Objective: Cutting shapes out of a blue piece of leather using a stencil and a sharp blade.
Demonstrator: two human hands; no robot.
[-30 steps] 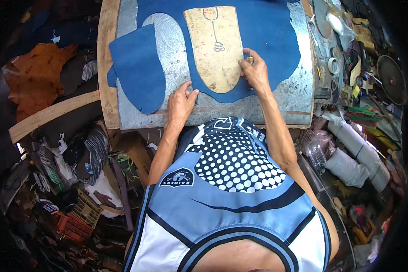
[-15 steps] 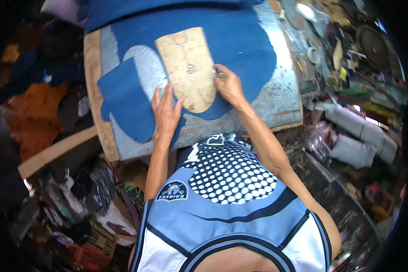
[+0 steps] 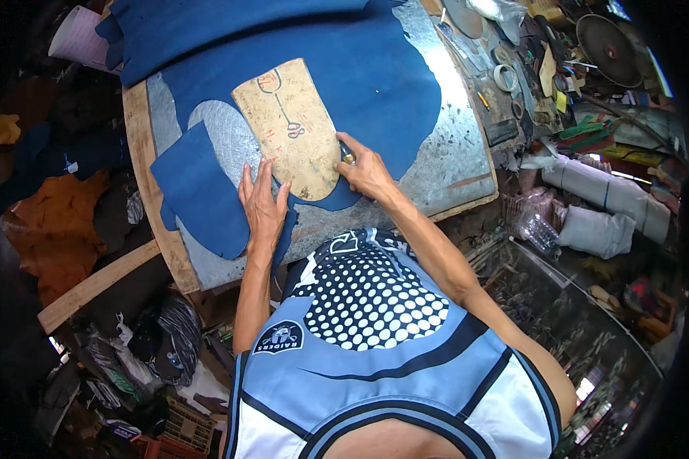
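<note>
At the far left hangs a brown-orange hide, its edges ragged. Next comes the worktable, a grey metal top bordered with wood, tilted in this view. On its left part lies a rounded blue piece, one edge lapping a bare, tongue-shaped patch of metal. The left hand rests just right of that piece, palm down, fingers loosely spread and gripping nothing, its thumb at the lower left edge of the tan template. The template, round at its near end and marked with drawn lines, lies flat on the large blue sheet, near the middle of the table. At the template's lower right edge, the right hand is closed around a small tool; the fingers cover most of it, but it seems to have a brass-coloured part. Farther right are a tape roll, white wrapped bundles and a dark round disc.
</note>
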